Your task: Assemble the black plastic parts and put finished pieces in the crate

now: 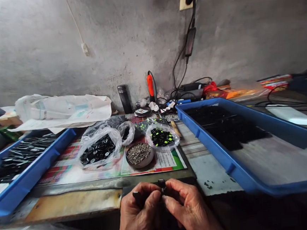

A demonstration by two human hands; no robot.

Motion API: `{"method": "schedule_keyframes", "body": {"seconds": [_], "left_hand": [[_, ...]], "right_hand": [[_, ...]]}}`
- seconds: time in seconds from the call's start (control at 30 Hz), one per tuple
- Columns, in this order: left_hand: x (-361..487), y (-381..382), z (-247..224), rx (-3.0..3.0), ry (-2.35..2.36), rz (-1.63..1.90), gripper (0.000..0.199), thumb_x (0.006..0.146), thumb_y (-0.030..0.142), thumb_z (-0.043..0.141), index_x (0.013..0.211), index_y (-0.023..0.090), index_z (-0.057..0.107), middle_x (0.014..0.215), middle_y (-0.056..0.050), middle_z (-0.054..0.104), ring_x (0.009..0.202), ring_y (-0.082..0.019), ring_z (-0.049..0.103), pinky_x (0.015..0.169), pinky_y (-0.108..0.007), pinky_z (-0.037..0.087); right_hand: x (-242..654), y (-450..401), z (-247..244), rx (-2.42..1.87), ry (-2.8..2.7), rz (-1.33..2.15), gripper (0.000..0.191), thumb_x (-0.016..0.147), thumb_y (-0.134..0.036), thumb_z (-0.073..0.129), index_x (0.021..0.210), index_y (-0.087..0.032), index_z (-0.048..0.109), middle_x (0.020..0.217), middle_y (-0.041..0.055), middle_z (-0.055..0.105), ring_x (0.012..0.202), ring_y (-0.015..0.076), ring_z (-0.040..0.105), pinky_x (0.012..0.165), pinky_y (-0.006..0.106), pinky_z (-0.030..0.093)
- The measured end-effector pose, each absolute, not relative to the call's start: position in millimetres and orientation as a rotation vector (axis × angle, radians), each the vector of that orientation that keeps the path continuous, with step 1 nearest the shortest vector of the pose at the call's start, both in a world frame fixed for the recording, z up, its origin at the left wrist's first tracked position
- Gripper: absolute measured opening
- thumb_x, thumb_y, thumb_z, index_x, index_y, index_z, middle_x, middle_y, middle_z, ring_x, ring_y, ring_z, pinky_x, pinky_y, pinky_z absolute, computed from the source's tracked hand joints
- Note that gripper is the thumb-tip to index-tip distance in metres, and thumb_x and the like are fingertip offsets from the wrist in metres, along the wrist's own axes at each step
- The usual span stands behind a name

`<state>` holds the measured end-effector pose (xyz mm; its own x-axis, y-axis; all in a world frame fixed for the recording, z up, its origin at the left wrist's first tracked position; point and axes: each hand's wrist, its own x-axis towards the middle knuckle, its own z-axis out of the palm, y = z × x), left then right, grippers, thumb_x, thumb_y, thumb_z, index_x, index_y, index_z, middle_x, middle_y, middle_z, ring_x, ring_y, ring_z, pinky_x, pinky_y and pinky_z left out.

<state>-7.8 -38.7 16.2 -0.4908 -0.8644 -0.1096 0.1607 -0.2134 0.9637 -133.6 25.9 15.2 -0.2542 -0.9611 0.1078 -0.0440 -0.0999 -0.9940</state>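
- The small black part [162, 184] sits between both hands' fingertips, at the table's [75, 205] near edge.
- Left hand [140, 211] and right hand [190, 209] pinch it narrowly, thumbs against fingers, almost touching each other.
- A bare strip lies ahead, before the dish [146, 162] of metal pins.
- Farther out, the left tray [45, 175] and right tray [228, 171] wall both sides.

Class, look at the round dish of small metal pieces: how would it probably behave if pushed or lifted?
The dish would probably slide rather than tip when pushed, since it looks low and wide. Its small metal pieces lie loosely heaped, so tilting it might spill some. It may feel heavy for its size, given that metallic load.
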Motion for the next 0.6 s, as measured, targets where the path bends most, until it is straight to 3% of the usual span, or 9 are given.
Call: {"method": "schedule_keyframes", "body": {"seconds": [0.13, 0.33, 0.6], "left_hand": [[-1.7, -32.3, 18.1, 0.93, -1.255, -1.766, 0.041, 0.062, 0.05, 0.087, 0.074, 0.014, 0.073, 0.042, 0.008, 0.046, 0.038, -0.002, 0.036, 0.039, -0.013, 0.026], [9.9, -39.7, 14.7, 0.886, -1.297, -1.76, 0.037, 0.068, 0.048, 0.084, 0.08, 0.015, 0.072, 0.048, 0.006, 0.052, 0.04, -0.003, 0.039, 0.039, -0.013, 0.028], [17.1, -40.6, 9.6, 0.879, -1.345, -1.746, 0.037, 0.07, 0.048, 0.083, 0.084, 0.015, 0.074, 0.048, 0.007, 0.051, 0.04, -0.004, 0.04, 0.041, -0.014, 0.029]], "right_hand": [[-129.8, 27.5, 15.7, -1.161, 1.362, -1.435, 0.02, 0.083, -0.035, 0.055, 0.078, -0.016, 0.054, 0.071, 0.0001, 0.054, 0.064, 0.0143, 0.048, 0.055, 0.02, 0.04], [-124.9, 30.8, 10.3, -1.18, 1.361, -1.322, 0.023, 0.083, -0.036, 0.053, 0.077, -0.015, 0.057, 0.064, -0.0025, 0.045, 0.054, 0.011, 0.039, 0.042, 0.017, 0.031], [-119.7, 33.1, -4.6, -1.163, 1.31, -1.21, 0.025, 0.082, -0.038, 0.056, 0.075, -0.015, 0.053, 0.063, -0.003, 0.044, 0.053, 0.0103, 0.04, 0.041, 0.015, 0.034]]}}
